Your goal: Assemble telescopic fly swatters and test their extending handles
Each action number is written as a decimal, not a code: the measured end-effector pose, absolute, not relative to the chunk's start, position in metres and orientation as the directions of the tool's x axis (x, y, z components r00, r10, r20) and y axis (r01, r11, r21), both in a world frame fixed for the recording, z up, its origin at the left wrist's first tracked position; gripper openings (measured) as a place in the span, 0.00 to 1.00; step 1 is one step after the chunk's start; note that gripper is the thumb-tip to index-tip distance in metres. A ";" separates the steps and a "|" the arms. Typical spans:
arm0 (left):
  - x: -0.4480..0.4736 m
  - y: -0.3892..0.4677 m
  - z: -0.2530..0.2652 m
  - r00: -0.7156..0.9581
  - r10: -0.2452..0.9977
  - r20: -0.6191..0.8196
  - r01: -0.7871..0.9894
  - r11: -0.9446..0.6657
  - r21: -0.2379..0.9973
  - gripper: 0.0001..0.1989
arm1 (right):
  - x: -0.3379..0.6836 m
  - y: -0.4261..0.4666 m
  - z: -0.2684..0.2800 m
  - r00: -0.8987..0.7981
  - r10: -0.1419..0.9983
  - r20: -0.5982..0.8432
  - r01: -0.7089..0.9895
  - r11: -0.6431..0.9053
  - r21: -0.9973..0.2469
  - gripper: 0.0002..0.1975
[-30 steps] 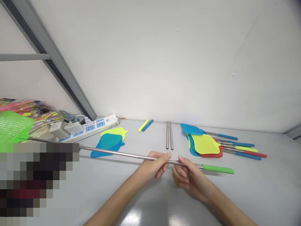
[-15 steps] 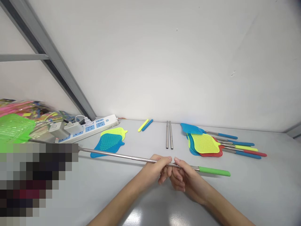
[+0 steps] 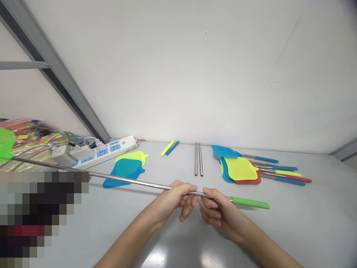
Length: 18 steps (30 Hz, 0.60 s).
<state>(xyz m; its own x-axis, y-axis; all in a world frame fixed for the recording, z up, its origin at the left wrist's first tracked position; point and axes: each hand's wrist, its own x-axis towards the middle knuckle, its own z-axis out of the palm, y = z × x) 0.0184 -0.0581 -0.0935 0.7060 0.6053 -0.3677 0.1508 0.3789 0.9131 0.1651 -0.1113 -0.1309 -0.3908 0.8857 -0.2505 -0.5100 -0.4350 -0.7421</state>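
Here, both hands pinch the steel rod (image 3: 125, 180) of a green swatter held level over the table (image 3: 306, 223): left hand (image 3: 174, 199) and right hand (image 3: 216, 208) almost touching mid-shaft, grip (image 3: 250, 203) rightward. It looks fully extended; collapsing it would call for a straight push.

This looks like a small assembly workbench in a workshop or packing room. A plain grey tabletop (image 3: 306, 230) runs up against a bare white wall (image 3: 195, 74), with a grey metal frame strut (image 3: 55, 70) slanting at the left. Parts are sorted in groups: loose blue and yellow mesh swatter heads (image 3: 126, 167), two bare steel rods (image 3: 198, 163), two coloured plastic grip sleeves (image 3: 169, 147), a stack of finished swatters (image 3: 251, 171), bagged stock (image 3: 30, 137), and a white power strip (image 3: 108, 149).
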 end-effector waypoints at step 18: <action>0.015 -0.055 -0.096 0.730 0.549 -0.407 0.146 0.457 0.877 0.18 | 0.165 -0.112 -0.130 -0.385 0.884 -0.267 -0.507 -0.444 -0.739 0.19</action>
<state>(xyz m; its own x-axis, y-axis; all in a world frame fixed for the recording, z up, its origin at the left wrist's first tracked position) 0.0151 -0.0550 -0.0959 0.7298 0.5492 -0.4073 0.1455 0.4573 0.8773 0.1650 -0.1118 -0.1302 -0.3847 0.8837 -0.2665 -0.5066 -0.4435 -0.7394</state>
